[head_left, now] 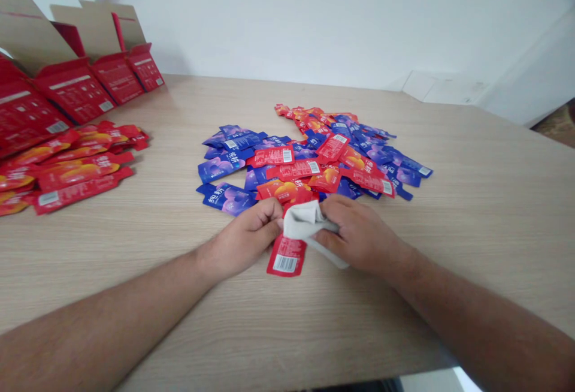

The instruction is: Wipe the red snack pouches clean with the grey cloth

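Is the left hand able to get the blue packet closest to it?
Probably yes: the blue packet lies just beyond the left hand, with nothing seen on top. That hand seems to hold a red packet, so it may need to let go.

Wood-grain table (233,332), red sachets (332,148), blue sachets (222,167), red boxes (76,95)

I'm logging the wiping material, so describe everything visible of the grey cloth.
The cloth is pale grey, plain and soft-looking, folded into a loose bundle. The person's right hand grips it, and a lower flap slants down to the right below the fingers. Its left part lies across a red sachet, hiding the sachet's middle while the barcode end shows below. The left hand is close beside it; whether those fingers touch the cloth is unclear.
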`<state>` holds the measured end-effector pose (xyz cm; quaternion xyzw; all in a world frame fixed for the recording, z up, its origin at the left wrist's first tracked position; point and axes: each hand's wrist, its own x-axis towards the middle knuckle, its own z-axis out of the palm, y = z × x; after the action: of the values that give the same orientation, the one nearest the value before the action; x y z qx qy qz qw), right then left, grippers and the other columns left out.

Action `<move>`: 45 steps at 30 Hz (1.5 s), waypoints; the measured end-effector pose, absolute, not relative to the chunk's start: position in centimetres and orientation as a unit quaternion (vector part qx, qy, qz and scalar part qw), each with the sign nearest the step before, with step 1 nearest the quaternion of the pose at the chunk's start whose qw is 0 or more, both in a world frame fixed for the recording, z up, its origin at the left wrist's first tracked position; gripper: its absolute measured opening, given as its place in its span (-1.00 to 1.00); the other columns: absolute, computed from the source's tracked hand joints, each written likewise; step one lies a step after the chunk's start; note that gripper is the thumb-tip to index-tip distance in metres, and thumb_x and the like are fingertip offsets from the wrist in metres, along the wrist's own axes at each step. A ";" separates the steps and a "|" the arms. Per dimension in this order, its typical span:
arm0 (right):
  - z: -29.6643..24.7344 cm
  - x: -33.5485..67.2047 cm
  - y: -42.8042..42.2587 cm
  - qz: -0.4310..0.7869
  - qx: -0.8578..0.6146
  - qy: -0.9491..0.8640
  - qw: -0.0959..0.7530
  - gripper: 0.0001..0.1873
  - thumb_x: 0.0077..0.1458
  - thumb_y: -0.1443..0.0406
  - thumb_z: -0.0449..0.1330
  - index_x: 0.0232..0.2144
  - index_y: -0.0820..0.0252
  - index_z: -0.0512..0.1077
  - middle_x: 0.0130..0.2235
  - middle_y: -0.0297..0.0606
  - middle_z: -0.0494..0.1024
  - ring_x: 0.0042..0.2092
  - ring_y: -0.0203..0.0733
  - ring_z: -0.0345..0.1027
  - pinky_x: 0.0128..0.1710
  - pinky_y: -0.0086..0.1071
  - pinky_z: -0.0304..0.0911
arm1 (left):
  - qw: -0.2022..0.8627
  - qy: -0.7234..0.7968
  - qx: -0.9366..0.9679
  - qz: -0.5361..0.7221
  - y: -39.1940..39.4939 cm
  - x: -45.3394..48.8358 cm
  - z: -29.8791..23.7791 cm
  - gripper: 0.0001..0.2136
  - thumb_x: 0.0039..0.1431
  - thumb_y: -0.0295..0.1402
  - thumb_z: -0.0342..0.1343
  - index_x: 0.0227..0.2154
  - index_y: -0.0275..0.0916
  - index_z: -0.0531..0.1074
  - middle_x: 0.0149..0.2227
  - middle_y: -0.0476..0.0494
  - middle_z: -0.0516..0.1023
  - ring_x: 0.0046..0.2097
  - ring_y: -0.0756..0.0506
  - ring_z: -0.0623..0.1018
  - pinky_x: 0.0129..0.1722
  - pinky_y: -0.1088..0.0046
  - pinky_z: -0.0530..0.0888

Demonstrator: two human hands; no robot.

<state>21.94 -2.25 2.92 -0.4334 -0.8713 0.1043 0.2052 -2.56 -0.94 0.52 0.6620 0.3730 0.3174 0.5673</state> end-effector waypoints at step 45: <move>2.6 22.1 -2.2 0.102 -0.440 -0.868 0.205 -0.78 0.29 0.14 0.20 -0.27 0.17 0.35 -0.25 -0.22 0.47 -0.24 -0.12 0.33 -0.25 -0.30 0.20 | 0.551 0.371 0.681 0.308 -0.9 -2.6 0.7 -0.78 0.35 -0.22 0.06 -0.36 -0.22 0.28 -0.44 0.05 0.33 -0.43 0.03 0.27 -0.42 0.51 0.27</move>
<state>22.06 -2.18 2.63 -0.4400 -0.8684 0.1017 0.2046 -2.57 -0.87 0.66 0.6811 0.3705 0.3079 0.5514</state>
